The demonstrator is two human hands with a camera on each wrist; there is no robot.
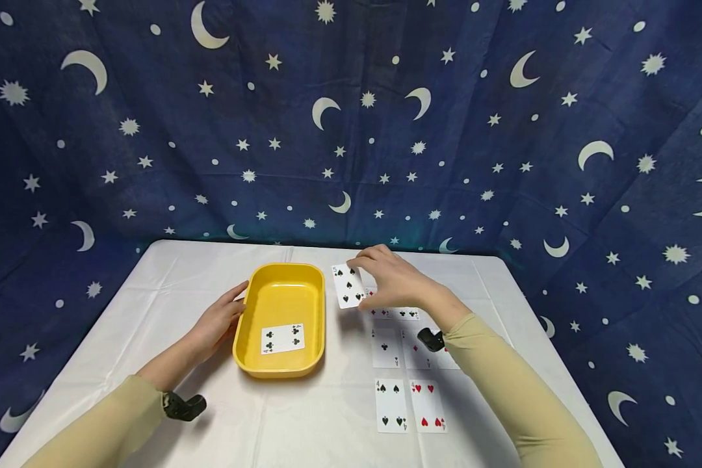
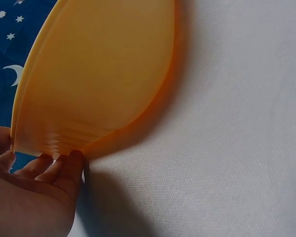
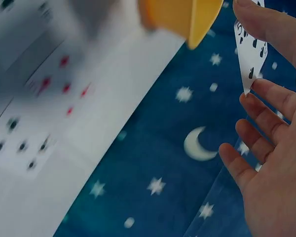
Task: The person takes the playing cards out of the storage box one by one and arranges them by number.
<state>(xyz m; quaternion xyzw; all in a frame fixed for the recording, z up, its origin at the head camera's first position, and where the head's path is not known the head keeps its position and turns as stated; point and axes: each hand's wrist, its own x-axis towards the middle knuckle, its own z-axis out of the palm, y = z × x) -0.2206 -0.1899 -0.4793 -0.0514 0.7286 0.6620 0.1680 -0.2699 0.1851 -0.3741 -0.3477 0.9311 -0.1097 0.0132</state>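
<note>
My left hand (image 1: 215,325) grips the left wall of a yellow tray (image 1: 240,351), its fingers at the rim and against the outside. Inside the tray lies a four of clubs (image 1: 283,338). My right hand (image 1: 396,281) pinches a five of spades (image 1: 348,286) by its right side, raised over the cloth just right of the tray. In the right wrist view that playing card (image 3: 247,52) is held between thumb and fingertips, the lower fingers spread apart. Under the right hand lie a five of diamonds (image 1: 380,313) and a five of clubs (image 1: 408,314), both partly covered.
On the white tablecloth (image 1: 322,422), a middle row holds a black ace (image 1: 384,356), a red ace (image 1: 414,357) and a third card mostly behind the right wrist. Nearer are a four of spades (image 1: 391,406) and a four of hearts (image 1: 428,406). A starry blue curtain (image 1: 351,162) hangs behind.
</note>
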